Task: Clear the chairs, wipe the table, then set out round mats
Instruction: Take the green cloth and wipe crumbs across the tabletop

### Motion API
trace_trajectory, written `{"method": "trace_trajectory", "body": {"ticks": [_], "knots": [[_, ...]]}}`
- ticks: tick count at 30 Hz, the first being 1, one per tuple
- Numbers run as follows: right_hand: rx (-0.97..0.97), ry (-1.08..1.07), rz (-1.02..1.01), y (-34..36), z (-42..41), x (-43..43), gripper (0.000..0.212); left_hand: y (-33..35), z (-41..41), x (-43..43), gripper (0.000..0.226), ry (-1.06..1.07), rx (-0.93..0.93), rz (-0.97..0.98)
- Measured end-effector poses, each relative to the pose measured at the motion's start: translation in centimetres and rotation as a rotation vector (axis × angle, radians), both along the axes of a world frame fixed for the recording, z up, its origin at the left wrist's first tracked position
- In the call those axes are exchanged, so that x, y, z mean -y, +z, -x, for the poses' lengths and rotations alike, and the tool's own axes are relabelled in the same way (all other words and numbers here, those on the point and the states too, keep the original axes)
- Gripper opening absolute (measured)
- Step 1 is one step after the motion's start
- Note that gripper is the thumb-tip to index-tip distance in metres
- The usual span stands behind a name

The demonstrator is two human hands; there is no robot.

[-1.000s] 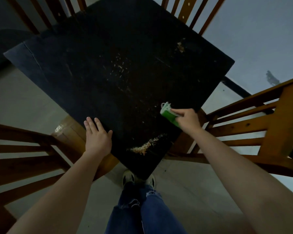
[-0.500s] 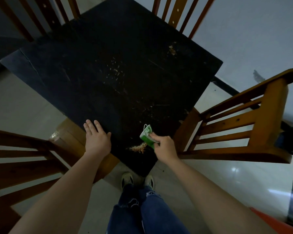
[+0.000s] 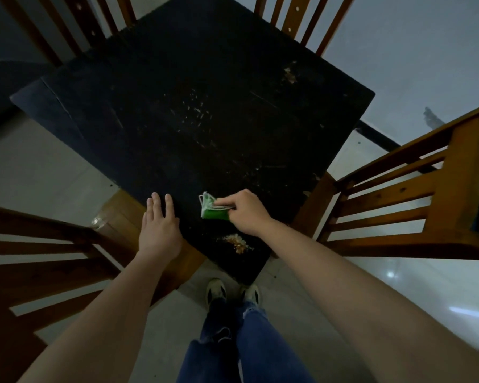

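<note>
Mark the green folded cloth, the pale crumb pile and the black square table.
green folded cloth (image 3: 215,214), head view, green lower fold.
pale crumb pile (image 3: 237,242), head view, middle of heap.
black square table (image 3: 177,78), head view, bare far top.

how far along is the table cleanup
Done: a crumb pile sits gathered near the table edge. In hand: the right hand pinches a green cloth on it; the left hand rests flat alongside. Left: scattered specks mid-table, a far smear, and no round mats are out.
</note>
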State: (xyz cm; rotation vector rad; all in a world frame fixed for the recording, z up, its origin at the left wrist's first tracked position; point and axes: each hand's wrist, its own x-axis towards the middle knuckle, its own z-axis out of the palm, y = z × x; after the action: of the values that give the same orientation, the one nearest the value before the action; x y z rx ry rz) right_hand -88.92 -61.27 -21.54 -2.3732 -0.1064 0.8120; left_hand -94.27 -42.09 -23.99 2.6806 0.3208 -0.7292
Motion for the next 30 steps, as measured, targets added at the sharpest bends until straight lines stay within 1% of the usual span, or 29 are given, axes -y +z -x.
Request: {"method": "trace_trajectory", "body": {"ticks": [4,8,11,12,13,16,18,20,25,27,30], "knots": [[0.006,0.202,0.079,0.0,0.3,-2.0,0.052,0.2,0.1,0.1,0.061,-0.022,0.007,-0.04],[-0.035,0.466,0.149,1.8,1.5,-1.4,0.059,0.1,0.0,0.1,0.067,-0.033,-0.011,-0.069],[-0.081,0.554,0.159,2.0,1.6,-0.3,0.056,0.6,-0.2,0.6,0.069,-0.027,-0.047,-0.075],[-0.104,0.532,0.143,1.6,1.6,0.0,0.053,0.8,-0.3,0.8,0.072,-0.026,-0.068,-0.086],[-0.12,0.465,0.112,1.2,1.6,0.4,0.052,1.1,-0.5,1.0,0.074,-0.025,-0.084,-0.096],[-0.12,0.098,-0.063,2.0,1.5,2.0,0.052,2.0,-1.3,1.8,0.074,0.0,-0.136,-0.1],[-0.092,-0.068,-0.136,2.9,1.7,3.2,0.049,2.4,-1.5,2.6,0.07,-0.011,-0.14,-0.095],[-0.066,-0.189,-0.165,3.2,2.3,4.5,0.045,2.5,-1.3,3.8,0.066,-0.051,-0.074,-0.069],[-0.096,-0.459,-0.242,3.3,4.8,9.0,0.041,3.6,0.8,9.4,0.056,-0.125,0.166,0.037],[-0.099,-0.52,-0.235,3.3,6.2,11.4,0.043,4.3,1.6,12.2,0.054,-0.172,0.211,0.051],[-0.109,-0.575,-0.184,3.4,8.6,14.8,0.044,5.1,3.3,16.0,0.052,-0.25,0.233,0.079]]}}
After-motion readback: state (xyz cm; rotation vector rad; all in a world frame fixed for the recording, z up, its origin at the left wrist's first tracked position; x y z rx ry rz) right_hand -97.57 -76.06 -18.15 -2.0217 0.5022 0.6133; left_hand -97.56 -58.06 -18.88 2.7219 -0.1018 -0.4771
